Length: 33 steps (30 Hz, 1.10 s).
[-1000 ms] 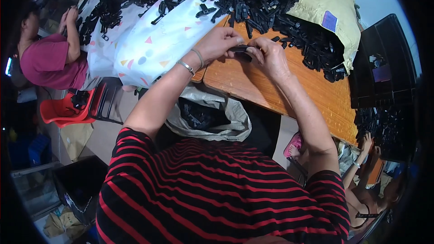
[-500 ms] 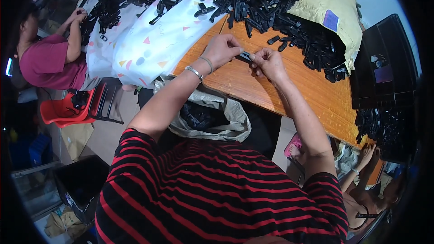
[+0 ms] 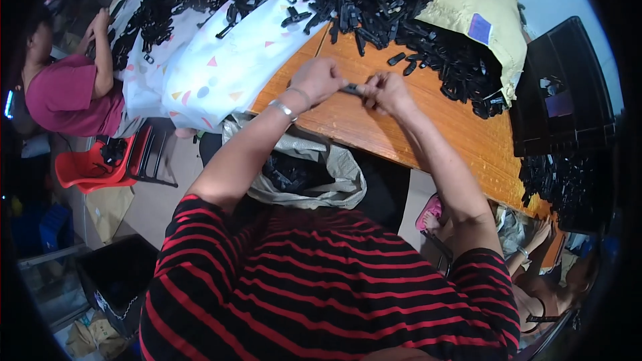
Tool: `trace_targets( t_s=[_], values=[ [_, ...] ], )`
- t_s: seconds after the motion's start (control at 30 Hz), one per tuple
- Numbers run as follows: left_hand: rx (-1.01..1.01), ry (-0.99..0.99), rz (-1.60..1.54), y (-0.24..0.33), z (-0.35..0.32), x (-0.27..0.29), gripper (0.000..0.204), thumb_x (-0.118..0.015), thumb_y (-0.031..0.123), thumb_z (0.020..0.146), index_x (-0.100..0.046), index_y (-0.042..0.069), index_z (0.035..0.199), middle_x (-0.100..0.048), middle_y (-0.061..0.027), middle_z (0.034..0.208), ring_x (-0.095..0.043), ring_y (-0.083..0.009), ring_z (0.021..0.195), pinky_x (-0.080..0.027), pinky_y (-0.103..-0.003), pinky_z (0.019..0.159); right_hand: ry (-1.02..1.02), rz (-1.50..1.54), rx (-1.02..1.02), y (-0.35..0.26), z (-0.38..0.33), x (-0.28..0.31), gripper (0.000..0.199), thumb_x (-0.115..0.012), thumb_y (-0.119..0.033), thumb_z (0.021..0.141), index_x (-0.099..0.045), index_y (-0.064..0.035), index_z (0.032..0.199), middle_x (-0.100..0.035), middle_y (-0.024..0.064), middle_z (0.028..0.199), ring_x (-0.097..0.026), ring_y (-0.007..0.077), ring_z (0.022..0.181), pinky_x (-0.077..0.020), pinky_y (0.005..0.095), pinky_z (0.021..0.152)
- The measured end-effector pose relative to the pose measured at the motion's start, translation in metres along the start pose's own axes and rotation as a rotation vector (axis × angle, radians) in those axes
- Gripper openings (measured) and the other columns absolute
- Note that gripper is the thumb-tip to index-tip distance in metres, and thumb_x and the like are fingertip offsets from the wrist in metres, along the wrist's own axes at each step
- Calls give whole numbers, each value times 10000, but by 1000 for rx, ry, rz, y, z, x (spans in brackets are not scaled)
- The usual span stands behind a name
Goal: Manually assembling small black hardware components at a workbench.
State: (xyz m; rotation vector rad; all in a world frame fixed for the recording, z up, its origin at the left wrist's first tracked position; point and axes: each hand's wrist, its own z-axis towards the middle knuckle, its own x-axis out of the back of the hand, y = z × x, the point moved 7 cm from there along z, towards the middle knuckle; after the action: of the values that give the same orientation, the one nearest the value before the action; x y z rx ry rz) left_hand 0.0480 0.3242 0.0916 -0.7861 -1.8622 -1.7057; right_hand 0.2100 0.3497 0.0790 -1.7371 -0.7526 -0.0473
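Note:
Over the wooden table [image 3: 364,120], a small narrow black plastic part [image 3: 352,89] is held between both my hands. My left hand [image 3: 317,82], with a bracelet at the wrist, pinches its left end. The fingers of my right hand [image 3: 390,93] are closed on its right end. My fingers cover both ends, and blur hides the fine detail. Beyond my hands lies a large heap of similar black plastic parts [image 3: 361,10]. A few loose black parts [image 3: 396,59] rest on the wood nearer to my right hand.
A yellowish sack [image 3: 461,3] spills black parts at the far right. Patterned white sheeting [image 3: 200,77] covers the table's left. An open woven sack [image 3: 348,177] with dark contents hangs below the near edge. A person [image 3: 70,93] works at left; another person's hand [image 3: 538,234] shows at lower right.
The whole view has shifted slightly. My left hand's fingers have drawn in more tightly around the part's end, and the part has turned a little between my hands.

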Motion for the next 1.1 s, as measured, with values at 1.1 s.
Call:
trace_targets(
  t_s=[1.1],
  values=[
    [-648, 302, 388, 26, 18, 32, 234, -705, 95, 716, -510, 67, 842, -570, -97, 801, -568, -296, 823, -461, -395, 710, 241, -437, 783, -44, -39, -23, 99, -634, -100, 798, -585, -36, 854, -615, 175, 772, -606, 388, 706, -494, 424, 623]
  ],
)
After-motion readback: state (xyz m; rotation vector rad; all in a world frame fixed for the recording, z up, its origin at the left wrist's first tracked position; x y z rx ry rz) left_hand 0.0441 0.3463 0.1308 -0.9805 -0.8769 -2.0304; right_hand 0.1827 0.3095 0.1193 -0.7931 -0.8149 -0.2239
